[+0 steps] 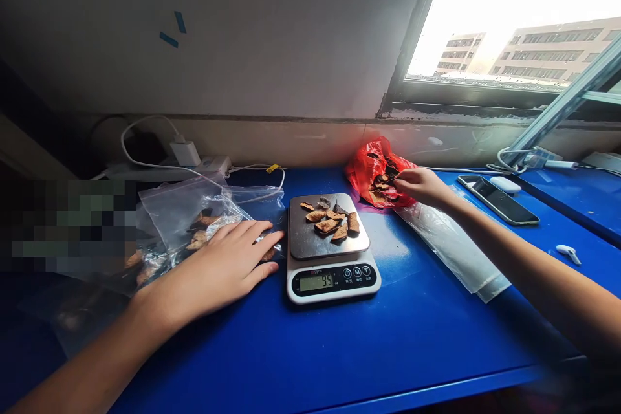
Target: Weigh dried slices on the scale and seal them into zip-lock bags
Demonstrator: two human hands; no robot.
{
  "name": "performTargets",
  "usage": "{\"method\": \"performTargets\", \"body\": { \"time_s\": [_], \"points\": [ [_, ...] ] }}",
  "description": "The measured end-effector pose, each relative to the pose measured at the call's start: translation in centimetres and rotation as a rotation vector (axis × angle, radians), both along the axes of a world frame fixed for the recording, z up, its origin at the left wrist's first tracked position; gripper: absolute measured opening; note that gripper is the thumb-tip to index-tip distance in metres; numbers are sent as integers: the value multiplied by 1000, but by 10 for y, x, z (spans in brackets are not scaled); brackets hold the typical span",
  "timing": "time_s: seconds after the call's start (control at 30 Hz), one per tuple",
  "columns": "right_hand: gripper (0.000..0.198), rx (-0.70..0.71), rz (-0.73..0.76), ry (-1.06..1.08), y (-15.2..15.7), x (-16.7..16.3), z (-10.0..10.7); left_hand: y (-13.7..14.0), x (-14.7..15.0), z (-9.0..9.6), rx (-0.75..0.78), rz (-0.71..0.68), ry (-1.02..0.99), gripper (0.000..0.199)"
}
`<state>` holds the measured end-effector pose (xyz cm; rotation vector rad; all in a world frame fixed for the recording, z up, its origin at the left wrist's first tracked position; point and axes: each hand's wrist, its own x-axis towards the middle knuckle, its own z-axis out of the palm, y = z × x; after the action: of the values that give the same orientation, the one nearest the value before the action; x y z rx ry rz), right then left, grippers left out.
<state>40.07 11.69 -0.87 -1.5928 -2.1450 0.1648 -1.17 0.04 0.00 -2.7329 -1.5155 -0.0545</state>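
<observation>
From where I stand, everything on the blue table (330,356) gathers around the kitchen scale (308,246), whose metal plate carries a loose scatter of dried brown pieces (326,226), a few curled, a couple greyer, some touching one another. Its little display (315,281) looks to read 9.5. To the left of the scale, the person's left hand (233,259) lies palm down, fingers loosely spread and wide, over the edge of some clear zip bags (167,210); more brown pieces show through the plastic, though I can't make out how many. Behind the scale and to its right sits a crumpled red bag (359,171), mouth open, with similar pieces inside. The right hand (420,185) reaches into that opening, thumb and fingers drawn narrow at the contents; whether they grip a piece, I can't tell. Right of the scale, beneath that forearm, flat clear bags (458,249) lie on the table. Farther right of the scale are a phone (507,204), a white case (505,185) just beside it, and a single earbud (568,254). Behind the scale, off to its left, a white charger (185,152) sits in a power strip (211,167).
</observation>
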Motion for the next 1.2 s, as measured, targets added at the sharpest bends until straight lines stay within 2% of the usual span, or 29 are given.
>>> {"method": "performTargets", "body": {
  "time_s": [0.23, 0.4, 0.5, 0.57, 0.67, 0.8, 1.0, 1.2],
  "points": [
    [41, 26, -6, 214, -27, -2, 7, -5, 4, 7, -33, 38, -8, 47],
    [34, 64, -10, 335, -58, -23, 20, 9, 10, 42, -259, 30, -62, 50],
    [31, 106, 3, 394, -74, -44, 32, 32, 22, 60, -139, 119, -245, 41],
    [30, 117, 37, 405, -81, -58, 38, 49, 33, 65, -67, 58, -287, 34],
    [30, 115, 84, 399, -85, -70, 41, 68, 50, 62, -131, -46, -267, 27],
    [28, 108, 114, 402, -84, -76, 41, 78, 60, 55, -187, -108, -264, 25],
    [30, 28, 181, 367, -79, -91, 36, 80, 62, 49, -196, -115, -228, 22],
    [28, 35, 220, 380, -86, -105, 31, 78, 60, 47, -173, -76, -189, 19]
  ]
}}
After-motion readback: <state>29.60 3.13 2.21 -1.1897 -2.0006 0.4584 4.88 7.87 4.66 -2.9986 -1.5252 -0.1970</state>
